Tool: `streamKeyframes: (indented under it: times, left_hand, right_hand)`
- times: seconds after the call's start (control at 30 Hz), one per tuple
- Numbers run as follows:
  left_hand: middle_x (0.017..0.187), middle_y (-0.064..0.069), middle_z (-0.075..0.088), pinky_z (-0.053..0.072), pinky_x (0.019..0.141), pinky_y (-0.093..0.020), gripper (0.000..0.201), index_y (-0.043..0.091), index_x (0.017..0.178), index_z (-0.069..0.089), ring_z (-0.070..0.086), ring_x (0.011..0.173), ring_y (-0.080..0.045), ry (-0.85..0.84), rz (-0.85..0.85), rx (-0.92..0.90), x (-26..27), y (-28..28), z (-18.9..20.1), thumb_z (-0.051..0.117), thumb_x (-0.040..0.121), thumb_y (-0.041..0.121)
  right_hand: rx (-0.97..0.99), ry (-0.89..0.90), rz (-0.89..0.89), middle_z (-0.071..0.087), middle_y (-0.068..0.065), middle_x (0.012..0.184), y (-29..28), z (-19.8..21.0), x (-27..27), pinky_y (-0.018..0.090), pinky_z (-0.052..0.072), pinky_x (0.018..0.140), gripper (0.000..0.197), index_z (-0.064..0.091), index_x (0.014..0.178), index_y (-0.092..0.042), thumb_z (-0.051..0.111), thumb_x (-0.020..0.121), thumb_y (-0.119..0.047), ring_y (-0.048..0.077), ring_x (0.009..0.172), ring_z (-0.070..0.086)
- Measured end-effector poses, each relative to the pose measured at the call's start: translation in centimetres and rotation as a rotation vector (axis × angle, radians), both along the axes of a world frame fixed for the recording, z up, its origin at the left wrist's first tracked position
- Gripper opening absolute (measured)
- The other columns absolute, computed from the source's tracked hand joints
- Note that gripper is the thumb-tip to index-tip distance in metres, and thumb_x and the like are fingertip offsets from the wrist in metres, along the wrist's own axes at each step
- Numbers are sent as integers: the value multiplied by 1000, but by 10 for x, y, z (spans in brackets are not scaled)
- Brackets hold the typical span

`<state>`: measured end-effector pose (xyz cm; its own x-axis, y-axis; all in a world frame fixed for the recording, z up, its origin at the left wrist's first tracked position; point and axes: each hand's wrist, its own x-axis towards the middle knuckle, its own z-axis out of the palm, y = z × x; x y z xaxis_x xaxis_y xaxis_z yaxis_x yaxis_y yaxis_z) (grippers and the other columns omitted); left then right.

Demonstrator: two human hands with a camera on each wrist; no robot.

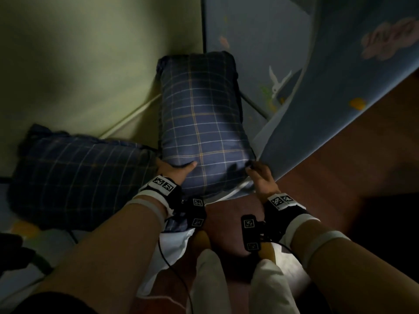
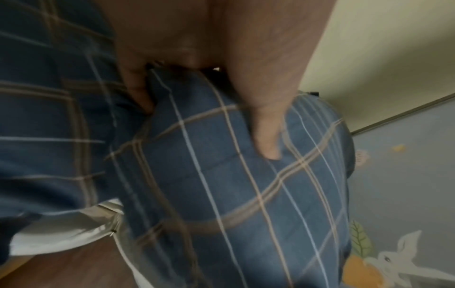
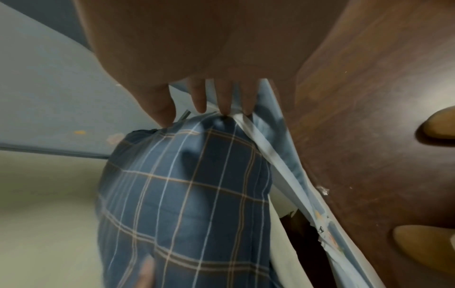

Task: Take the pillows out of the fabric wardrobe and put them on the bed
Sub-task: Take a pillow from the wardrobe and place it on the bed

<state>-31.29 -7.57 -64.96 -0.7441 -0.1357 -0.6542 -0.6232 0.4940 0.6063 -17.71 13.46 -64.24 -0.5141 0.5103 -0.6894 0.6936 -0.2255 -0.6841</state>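
Two plaid pillows show in the head view, both dark blue with pale and tan grid lines. Largest in the scene is the fabric wardrobe (image 1: 340, 64), pale blue with printed rabbits and flowers, filling the upper right of the frame; its loose front flap (image 1: 317, 123) hangs diagonally down toward the centre. A pale green wall (image 1: 79, 64) fills the upper left.

The first pillow (image 1: 74, 177) lies flat at the left of the frame on the bed (image 1: 20, 245), its long axis running roughly left to right. The second pillow (image 1: 201, 123) stands in the middle of the frame, long axis running top to bottom, its far end pointing at the corner between wall and wardrobe and its near end toward the person. It sits at the wardrobe's opening, its left edge touching the first pillow.

Two hands hold the near end of the second pillow. The left hand (image 1: 174, 171) grips its lower left: the thumb (image 2: 265, 136) presses into the top face, while the fingers (image 2: 135, 85) wrap under the side. The right hand (image 1: 260, 177) is at its lower right corner, thumb (image 3: 160, 105) apart from three fingers (image 3: 224, 97) held close together, fingertips pressing the pillow corner against the flap edge.

Two feet in pale socks (image 1: 210, 284) stand on the dark wooden floor (image 1: 340, 177) at the bottom of the frame.
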Motion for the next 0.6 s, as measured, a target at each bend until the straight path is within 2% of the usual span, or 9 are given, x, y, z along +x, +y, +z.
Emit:
streamKeyframes:
  times: [0.07,0.13,0.17,0.23,0.3,0.33,0.43,0.53,0.6]
  left_hand:
    - [145,-14,54,44,108,-47,104,8,145,43,55,131,-34,18,-55,17,-2,1,1,90,59,44]
    - [128,-17,68,50,97,-41,60,5,123,66,65,117,-34,55,-96,80,-6,6,8,84,73,33]
    - [122,-18,70,52,97,-43,46,6,114,71,67,112,-35,73,-90,133,-7,9,15,82,76,29]
    - [115,-17,74,53,97,-51,32,13,101,74,69,106,-35,90,-59,225,-8,13,33,81,74,29]
    - [109,-14,74,53,97,-52,16,18,92,71,69,104,-35,122,-11,291,-9,12,51,79,78,23]
    - [106,-13,72,53,96,-50,13,18,92,70,69,104,-34,136,25,327,-8,11,61,77,81,19]
    - [108,-11,72,53,95,-48,23,12,107,69,69,105,-34,162,104,403,-1,5,92,74,85,16]
    - [112,-14,74,53,96,-55,27,12,111,70,71,103,-34,242,197,465,11,-1,125,74,84,17]
    - [113,-16,73,55,94,-55,24,10,111,70,71,102,-35,301,257,482,25,-3,150,72,87,14]
  right_hand:
    - [-5,-11,4,58,7,143,0,-1,-2,42,40,118,48,54,146,-20,61,98,-28,29,133,54]
    - [-27,-17,-4,57,2,137,3,0,-4,40,41,116,48,53,146,-20,60,99,-26,24,125,54]
    - [-45,-11,-19,56,1,136,4,2,-5,39,44,113,49,52,147,-21,61,99,-26,23,123,54]
    - [-78,-16,-36,57,1,136,5,12,-8,40,47,108,59,48,149,-23,66,94,-33,23,122,56]
    - [-127,-42,-30,57,4,142,9,19,-11,47,47,110,81,46,150,-31,73,76,-51,27,126,59]
    - [-155,-41,-30,57,6,145,11,24,-14,52,48,110,82,45,149,-34,73,74,-53,31,128,60]
    - [-142,-27,124,48,6,153,16,52,-18,55,46,111,64,42,151,-33,68,93,-36,34,137,53]
    - [-227,8,157,60,-1,135,17,80,-25,60,49,104,55,51,138,-39,71,87,-49,29,123,60]
    - [-241,81,233,65,-1,136,17,96,-27,57,49,107,66,57,137,-37,75,78,-60,28,121,63]
